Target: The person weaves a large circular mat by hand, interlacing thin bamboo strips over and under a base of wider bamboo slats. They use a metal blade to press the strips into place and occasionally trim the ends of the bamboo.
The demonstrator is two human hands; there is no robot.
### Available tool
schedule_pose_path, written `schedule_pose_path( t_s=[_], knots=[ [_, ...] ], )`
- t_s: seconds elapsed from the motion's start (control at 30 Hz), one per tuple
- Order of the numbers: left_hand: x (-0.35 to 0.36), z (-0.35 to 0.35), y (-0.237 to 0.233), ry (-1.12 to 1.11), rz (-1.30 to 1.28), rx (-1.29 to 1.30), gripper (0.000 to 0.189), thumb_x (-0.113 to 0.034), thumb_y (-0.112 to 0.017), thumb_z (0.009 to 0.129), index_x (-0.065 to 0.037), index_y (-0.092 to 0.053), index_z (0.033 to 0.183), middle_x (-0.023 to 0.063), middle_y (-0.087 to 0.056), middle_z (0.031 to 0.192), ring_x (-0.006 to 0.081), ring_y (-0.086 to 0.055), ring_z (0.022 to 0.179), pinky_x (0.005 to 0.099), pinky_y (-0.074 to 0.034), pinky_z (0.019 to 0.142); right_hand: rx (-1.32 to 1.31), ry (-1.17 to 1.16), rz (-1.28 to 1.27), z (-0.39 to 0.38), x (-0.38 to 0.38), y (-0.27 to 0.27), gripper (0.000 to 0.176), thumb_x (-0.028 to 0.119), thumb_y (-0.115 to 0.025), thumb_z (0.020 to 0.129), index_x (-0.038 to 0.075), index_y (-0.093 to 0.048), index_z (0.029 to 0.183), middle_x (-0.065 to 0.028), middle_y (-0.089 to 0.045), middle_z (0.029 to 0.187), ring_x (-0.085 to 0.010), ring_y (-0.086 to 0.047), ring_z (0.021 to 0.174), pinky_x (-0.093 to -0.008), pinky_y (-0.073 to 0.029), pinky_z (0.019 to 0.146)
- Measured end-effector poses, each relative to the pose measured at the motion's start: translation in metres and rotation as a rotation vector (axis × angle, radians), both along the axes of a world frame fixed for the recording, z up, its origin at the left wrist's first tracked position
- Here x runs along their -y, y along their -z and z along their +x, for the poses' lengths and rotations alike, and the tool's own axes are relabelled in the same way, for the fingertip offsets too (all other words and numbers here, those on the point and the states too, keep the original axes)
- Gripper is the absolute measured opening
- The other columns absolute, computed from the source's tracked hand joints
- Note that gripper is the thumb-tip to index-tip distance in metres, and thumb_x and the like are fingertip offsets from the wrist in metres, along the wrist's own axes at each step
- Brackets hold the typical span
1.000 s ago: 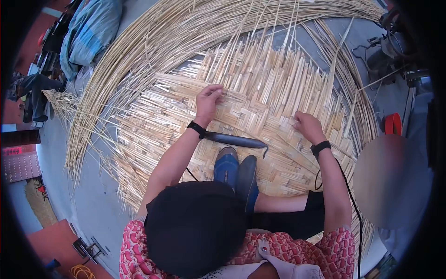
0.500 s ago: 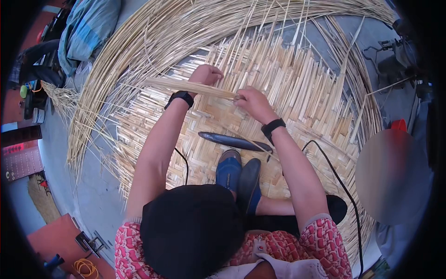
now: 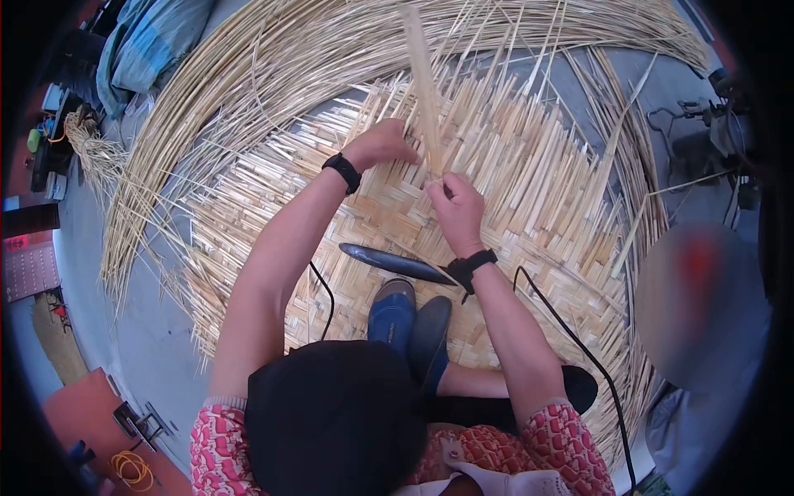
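Note:
A flat pale reed strip (image 3: 422, 74) points away from me, its near end pinched in the fingers of my right hand (image 3: 457, 211). My left hand (image 3: 385, 142) is just left of that end, fingers stretched toward it and holding nothing that I can make out. Both hands are above a partly woven reed mat (image 3: 397, 211), tightly plaited near my feet, with loose strip ends fanning out at its far side. On the mat, in front of my shoes, lies a long dark curved tool (image 3: 397, 261), its right end partly hidden by my right wrist.
Long loose reeds (image 3: 223, 74) curve around the mat's far and left sides. My blue shoes (image 3: 392, 314) rest on the weave. A black cable (image 3: 579, 343) runs along the right, near a person (image 3: 703, 314). Metal equipment (image 3: 703, 140) stands at far right, a blue sack (image 3: 157, 41) at upper left.
The reed strip has swung from lying crosswise to pointing away from me. My right hand has moved slightly toward me with its end, and my left hand has shifted right, closer to it.

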State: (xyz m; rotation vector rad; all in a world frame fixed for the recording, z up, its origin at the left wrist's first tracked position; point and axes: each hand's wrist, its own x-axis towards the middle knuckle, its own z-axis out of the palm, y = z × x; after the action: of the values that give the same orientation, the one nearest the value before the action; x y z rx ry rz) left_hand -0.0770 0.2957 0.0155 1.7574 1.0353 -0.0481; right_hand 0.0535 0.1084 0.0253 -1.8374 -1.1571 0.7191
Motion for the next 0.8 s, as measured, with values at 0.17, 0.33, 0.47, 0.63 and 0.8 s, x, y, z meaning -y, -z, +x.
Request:
schedule_pose_path(
  t_s=[0.17, 0.33, 0.47, 0.63, 0.8],
  knots=[
    [0.022, -0.01, 0.002, -0.173, -0.156, 0.186, 0.039, -0.006, -0.077, 0.075, 0.0, -0.068, 0.112, 0.0044, -0.07, 0.093, 0.0134, -0.064, 0.08, 0.0304, -0.052, 0.075, -0.262, 0.207, -0.138, -0.008, -0.01, 0.025, 0.02, 0.02, -0.067, 0.084, 0.002, -0.06, 0.085, -0.0129, -0.06, 0.073, -0.0288, -0.059, 0.066, -0.0366, -0.045, 0.061],
    [0.028, -0.028, -0.003, -0.116, -0.419, 0.429, 0.045, -0.009, -0.076, 0.083, -0.003, -0.062, 0.125, 0.0023, -0.07, 0.103, 0.0106, -0.063, 0.098, 0.027, -0.048, 0.094, -0.12, 0.097, -0.12, -0.009, -0.017, 0.031, 0.02, 0.02, -0.064, 0.085, 0.003, -0.063, 0.097, -0.0139, -0.062, 0.073, -0.0294, -0.062, 0.068, -0.0392, -0.047, 0.065],
    [0.033, -0.026, -0.014, -0.205, -0.51, 0.509, 0.048, -0.014, -0.078, 0.083, -0.002, -0.061, 0.127, 0.0016, -0.07, 0.102, 0.0115, -0.063, 0.101, 0.0273, -0.046, 0.097, -0.12, 0.031, -0.009, -0.005, -0.02, 0.053, 0.018, 0.02, -0.061, 0.089, 0.003, -0.06, 0.092, -0.0112, -0.06, 0.073, -0.0242, -0.06, 0.069, -0.0372, -0.048, 0.064],
    [0.03, -0.006, -0.004, -0.054, 0.202, 0.045, 0.053, -0.025, -0.086, 0.074, 0.003, -0.065, 0.114, 0.0112, -0.07, 0.097, 0.0199, -0.066, 0.09, 0.0326, -0.052, 0.083, -0.183, 0.181, -0.164, -0.014, -0.012, 0.038, 0.023, 0.026, -0.061, 0.088, 0.004, -0.061, 0.092, -0.0161, -0.063, 0.077, -0.0357, -0.063, 0.075, -0.0432, -0.048, 0.068],
    [0.024, 0.003, 0.011, -0.12, 0.227, 0.056, 0.049, -0.026, -0.083, 0.065, 0.007, -0.067, 0.098, 0.0226, -0.07, 0.092, 0.0312, -0.069, 0.085, 0.0381, -0.053, 0.078, -0.048, 0.118, -0.046, -0.015, -0.013, 0.035, 0.025, 0.029, -0.062, 0.086, 0.004, -0.059, 0.087, -0.0152, -0.063, 0.072, -0.0353, -0.063, 0.07, -0.0438, -0.047, 0.065]
  ],
)
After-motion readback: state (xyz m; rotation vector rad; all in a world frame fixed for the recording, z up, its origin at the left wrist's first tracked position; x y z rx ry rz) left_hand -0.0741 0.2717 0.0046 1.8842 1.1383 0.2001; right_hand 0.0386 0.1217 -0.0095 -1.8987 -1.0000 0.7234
